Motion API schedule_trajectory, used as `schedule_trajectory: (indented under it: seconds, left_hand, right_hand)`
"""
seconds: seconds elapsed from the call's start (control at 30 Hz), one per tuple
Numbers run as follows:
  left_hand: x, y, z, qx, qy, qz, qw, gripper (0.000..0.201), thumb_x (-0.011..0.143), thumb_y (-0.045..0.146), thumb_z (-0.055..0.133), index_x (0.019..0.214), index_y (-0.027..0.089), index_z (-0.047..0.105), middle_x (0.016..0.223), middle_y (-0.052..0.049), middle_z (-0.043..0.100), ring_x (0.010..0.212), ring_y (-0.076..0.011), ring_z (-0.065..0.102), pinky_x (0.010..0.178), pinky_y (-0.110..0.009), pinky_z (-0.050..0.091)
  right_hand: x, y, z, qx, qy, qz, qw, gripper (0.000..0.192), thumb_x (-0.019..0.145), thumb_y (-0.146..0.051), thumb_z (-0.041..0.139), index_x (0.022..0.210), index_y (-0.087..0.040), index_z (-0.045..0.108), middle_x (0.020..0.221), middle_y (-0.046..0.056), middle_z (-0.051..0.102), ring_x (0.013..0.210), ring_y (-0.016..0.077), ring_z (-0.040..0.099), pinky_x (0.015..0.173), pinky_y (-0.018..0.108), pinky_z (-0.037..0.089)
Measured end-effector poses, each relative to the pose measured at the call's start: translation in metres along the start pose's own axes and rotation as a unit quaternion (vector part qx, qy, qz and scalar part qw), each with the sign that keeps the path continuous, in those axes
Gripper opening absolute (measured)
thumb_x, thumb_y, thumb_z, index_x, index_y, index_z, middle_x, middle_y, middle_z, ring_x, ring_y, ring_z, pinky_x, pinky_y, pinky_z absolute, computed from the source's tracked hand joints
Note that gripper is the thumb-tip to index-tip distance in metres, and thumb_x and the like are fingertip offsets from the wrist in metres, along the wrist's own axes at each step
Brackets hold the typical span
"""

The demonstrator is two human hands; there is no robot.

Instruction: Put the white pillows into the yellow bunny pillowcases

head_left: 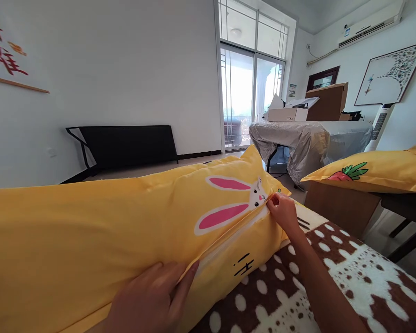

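A yellow pillowcase (166, 208) lies across the spotted blanket (333, 252) in front of the person, plumped out by what is in it. A long slit runs along its side, between the rabbit print (258, 192) and the black lettering (244, 265), and a white strip (234, 239) shows in the gap; whether that is filling or lining, I cannot tell. The left hand (152, 293) has its grip closed on the fabric at the slit's near end, fingertips partly hidden. The right hand (282, 210) pinches the edge at the far end, beside the rabbit's face. To the right sits a second yellow pillow (388, 173), also full. Beyond, on a worktop (350, 126) draped in plastic sheeting (305, 145), a white box (286, 114) stands beside a brown cardboard box (327, 101), whose contents are hidden
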State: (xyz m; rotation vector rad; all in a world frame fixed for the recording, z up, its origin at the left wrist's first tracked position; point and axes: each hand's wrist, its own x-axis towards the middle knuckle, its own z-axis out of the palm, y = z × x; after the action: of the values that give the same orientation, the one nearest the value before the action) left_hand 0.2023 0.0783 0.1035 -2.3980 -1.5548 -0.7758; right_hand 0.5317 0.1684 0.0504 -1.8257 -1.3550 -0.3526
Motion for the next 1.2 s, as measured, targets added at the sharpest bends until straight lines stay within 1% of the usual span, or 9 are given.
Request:
schedule_trajectory:
  seconds: [0.2, 0.6, 0.73, 0.8, 0.87, 0.93, 1.03, 1.13, 1.2]
  left_hand:
    - [-0.001, -0.003, 0.005, 0.019, 0.007, -0.001, 1.0, 0.053, 0.093, 0.05, 0.031, 0.059, 0.025, 0.063, 0.056, 0.001, 0.061, 0.06, -0.0159, 0.058, 0.056, -0.027, 0.034]
    - [-0.001, 0.007, 0.0, 0.069, -0.009, 0.034, 0.997, 0.047, 0.094, 0.04, 0.034, 0.06, 0.023, 0.061, 0.058, 0.0, 0.061, 0.061, -0.0174, 0.057, 0.058, -0.029, 0.032]
    - [-0.001, 0.008, -0.001, 0.074, 0.001, 0.05, 0.996, 0.043, 0.094, 0.036, 0.036, 0.061, 0.023, 0.061, 0.059, 0.0, 0.061, 0.062, -0.0172, 0.057, 0.059, -0.029, 0.032]
    - [-0.001, 0.008, -0.001, 0.071, 0.004, 0.045, 0.996, 0.044, 0.094, 0.036, 0.036, 0.061, 0.023, 0.061, 0.058, 0.0, 0.061, 0.061, -0.0171, 0.057, 0.058, -0.028, 0.032]
    - [-0.001, 0.007, 0.0, 0.068, 0.006, 0.04, 0.997, 0.044, 0.093, 0.038, 0.037, 0.06, 0.023, 0.061, 0.057, 0.0, 0.06, 0.06, -0.017, 0.057, 0.057, -0.028, 0.032]
    - [-0.002, 0.006, 0.001, 0.066, 0.013, 0.04, 0.997, 0.043, 0.093, 0.037, 0.037, 0.06, 0.023, 0.06, 0.058, 0.0, 0.06, 0.059, -0.0169, 0.057, 0.057, -0.028, 0.031]
    - [-0.004, 0.004, 0.004, 0.068, 0.032, 0.045, 0.996, 0.043, 0.094, 0.036, 0.035, 0.061, 0.023, 0.06, 0.058, 0.0, 0.06, 0.059, -0.017, 0.057, 0.058, -0.029, 0.031]
    - [-0.005, 0.002, 0.005, 0.07, 0.042, 0.063, 0.995, 0.04, 0.094, 0.032, 0.036, 0.062, 0.022, 0.058, 0.059, 0.0, 0.06, 0.06, -0.017, 0.056, 0.059, -0.029, 0.031]
    - [-0.007, 0.001, 0.004, 0.074, 0.053, 0.098, 0.991, 0.034, 0.092, 0.024, 0.038, 0.064, 0.021, 0.057, 0.061, 0.0, 0.06, 0.06, -0.0164, 0.054, 0.058, -0.028, 0.031]
  right_hand:
    - [-0.003, -0.002, 0.005, -0.017, -0.031, -0.08, 0.996, 0.02, 0.089, -0.024, 0.038, 0.083, -0.02, 0.057, 0.087, 0.005, 0.064, 0.083, 0.0187, 0.056, 0.07, 0.029, 0.031]
    - [-0.007, -0.007, 0.003, -0.113, 0.059, -0.007, 0.992, 0.021, 0.085, -0.026, 0.045, 0.07, -0.018, 0.058, 0.08, 0.007, 0.065, 0.082, 0.0225, 0.054, 0.071, 0.033, 0.03]
    - [-0.006, -0.001, 0.008, -0.079, 0.076, 0.0, 0.994, 0.018, 0.084, -0.029, 0.046, 0.074, -0.018, 0.057, 0.083, 0.007, 0.065, 0.083, 0.0229, 0.053, 0.072, 0.033, 0.032]
    - [-0.004, 0.001, 0.01, -0.032, 0.087, 0.008, 0.996, 0.014, 0.079, -0.028, 0.048, 0.083, -0.018, 0.057, 0.084, 0.006, 0.064, 0.082, 0.0222, 0.053, 0.073, 0.033, 0.034]
    - [-0.002, 0.0, 0.009, 0.028, 0.096, -0.002, 0.995, 0.019, 0.076, -0.025, 0.048, 0.091, -0.018, 0.056, 0.085, 0.006, 0.062, 0.081, 0.0217, 0.053, 0.074, 0.034, 0.037]
    - [-0.004, -0.009, 0.002, 0.087, 0.108, -0.04, 0.99, 0.022, 0.073, -0.021, 0.047, 0.093, -0.018, 0.056, 0.089, 0.008, 0.061, 0.085, 0.0227, 0.054, 0.078, 0.036, 0.04]
    - [-0.015, -0.034, -0.02, 0.153, 0.105, -0.141, 0.973, 0.026, 0.073, -0.019, 0.048, 0.098, -0.02, 0.056, 0.102, 0.01, 0.057, 0.1, 0.0253, 0.052, 0.087, 0.039, 0.04]
    - [-0.032, -0.061, -0.045, 0.162, 0.006, -0.28, 0.946, 0.035, 0.072, -0.011, 0.047, 0.104, -0.022, 0.055, 0.108, 0.009, 0.056, 0.104, 0.0235, 0.051, 0.093, 0.039, 0.038]
    - [-0.04, -0.071, -0.052, 0.123, -0.056, -0.341, 0.93, 0.036, 0.069, -0.005, 0.043, 0.098, -0.022, 0.055, 0.106, 0.007, 0.057, 0.101, 0.0218, 0.051, 0.094, 0.039, 0.035]
